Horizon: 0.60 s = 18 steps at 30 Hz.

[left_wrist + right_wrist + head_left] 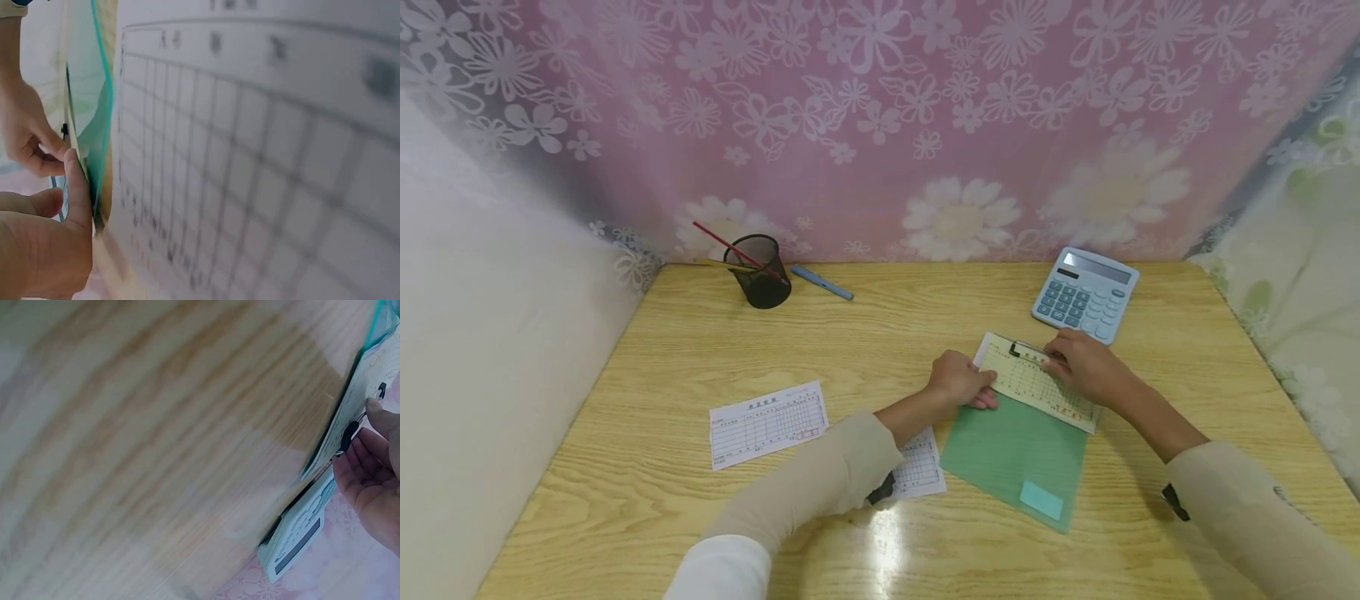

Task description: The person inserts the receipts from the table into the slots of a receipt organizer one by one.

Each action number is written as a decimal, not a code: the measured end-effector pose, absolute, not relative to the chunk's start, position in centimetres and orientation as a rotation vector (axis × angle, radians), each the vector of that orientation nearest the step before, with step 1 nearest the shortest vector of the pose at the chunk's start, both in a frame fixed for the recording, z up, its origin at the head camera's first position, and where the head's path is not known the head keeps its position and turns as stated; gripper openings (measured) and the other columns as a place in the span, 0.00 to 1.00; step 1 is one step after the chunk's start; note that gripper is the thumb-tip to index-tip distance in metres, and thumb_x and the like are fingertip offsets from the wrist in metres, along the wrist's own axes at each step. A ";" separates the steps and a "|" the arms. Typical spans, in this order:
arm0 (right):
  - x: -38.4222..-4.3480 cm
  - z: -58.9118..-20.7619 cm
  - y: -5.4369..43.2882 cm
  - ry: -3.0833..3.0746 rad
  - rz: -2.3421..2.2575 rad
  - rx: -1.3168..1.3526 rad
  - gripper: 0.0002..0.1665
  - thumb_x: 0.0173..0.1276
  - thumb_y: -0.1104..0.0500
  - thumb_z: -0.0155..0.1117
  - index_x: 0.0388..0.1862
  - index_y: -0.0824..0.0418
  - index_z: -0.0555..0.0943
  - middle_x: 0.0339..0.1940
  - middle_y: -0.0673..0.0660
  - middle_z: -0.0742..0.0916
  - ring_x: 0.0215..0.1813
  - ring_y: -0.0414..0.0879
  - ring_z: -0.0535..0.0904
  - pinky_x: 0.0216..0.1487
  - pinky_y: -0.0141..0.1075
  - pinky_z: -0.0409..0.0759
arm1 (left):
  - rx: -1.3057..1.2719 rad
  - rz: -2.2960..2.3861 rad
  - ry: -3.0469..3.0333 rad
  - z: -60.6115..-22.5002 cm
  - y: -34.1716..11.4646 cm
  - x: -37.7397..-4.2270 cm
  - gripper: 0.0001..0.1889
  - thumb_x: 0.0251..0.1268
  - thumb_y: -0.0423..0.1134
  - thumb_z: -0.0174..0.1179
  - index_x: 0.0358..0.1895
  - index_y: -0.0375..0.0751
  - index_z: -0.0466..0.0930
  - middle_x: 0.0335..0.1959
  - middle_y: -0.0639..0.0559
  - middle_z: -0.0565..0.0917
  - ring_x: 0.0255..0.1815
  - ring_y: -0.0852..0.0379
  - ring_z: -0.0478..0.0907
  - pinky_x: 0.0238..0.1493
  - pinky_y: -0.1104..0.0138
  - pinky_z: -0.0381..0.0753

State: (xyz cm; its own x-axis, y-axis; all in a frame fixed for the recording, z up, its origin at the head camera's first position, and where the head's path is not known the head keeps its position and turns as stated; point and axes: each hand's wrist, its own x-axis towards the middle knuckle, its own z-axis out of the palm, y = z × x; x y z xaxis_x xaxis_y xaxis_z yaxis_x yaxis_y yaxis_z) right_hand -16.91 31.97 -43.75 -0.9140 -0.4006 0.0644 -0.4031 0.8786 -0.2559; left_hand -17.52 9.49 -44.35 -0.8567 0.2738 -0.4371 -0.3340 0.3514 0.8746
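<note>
A green clipboard [1015,458] with a light blue label lies angled on the table. Near its top sits a yellow printed form slip [1022,375] with a white sheet edge showing beneath. My right hand [1086,367] pinches the metal clip [350,434] between thumb and fingers. It lies across part of the slip. At the slip's left edge is my left hand [961,382]; in the left wrist view its straight finger [76,187] touches the paper side of the board. A white printed form [917,467] lies partly hidden under my left sleeve.
Another white form [767,423] lies left of my forearm. A blue calculator [1086,296] stands just beyond the clipboard, close to my right hand. Toward the back left are a black mesh pen cup [766,287] and a blue pen [822,283]. A floral curtain [880,125] borders the table's back.
</note>
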 end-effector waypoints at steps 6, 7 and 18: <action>-17.0 -43.7 32.0 -3.055 0.421 0.646 0.15 0.65 0.60 0.63 0.44 0.72 0.80 0.37 0.62 0.83 0.40 0.54 0.80 0.42 0.50 0.81 | 0.107 1.536 2.094 -43.4 6.2 -18.3 0.11 0.64 0.37 0.61 0.32 0.29 0.81 0.22 0.43 0.86 0.25 0.50 0.87 0.29 0.68 0.87; -17.0 -43.8 32.0 -3.056 0.420 0.647 0.15 0.65 0.60 0.63 0.44 0.72 0.80 0.37 0.62 0.83 0.40 0.54 0.80 0.42 0.50 0.81 | 0.126 1.539 2.089 -43.2 5.5 -18.5 0.11 0.64 0.37 0.61 0.33 0.29 0.81 0.24 0.43 0.86 0.25 0.51 0.87 0.30 0.67 0.87; -17.1 -43.6 32.2 -3.072 0.437 0.614 0.17 0.65 0.59 0.64 0.45 0.72 0.80 0.41 0.65 0.84 0.44 0.58 0.80 0.45 0.52 0.80 | 0.179 1.447 2.187 -40.8 -5.2 -19.3 0.15 0.64 0.44 0.62 0.43 0.35 0.79 0.41 0.38 0.85 0.43 0.43 0.84 0.47 0.58 0.86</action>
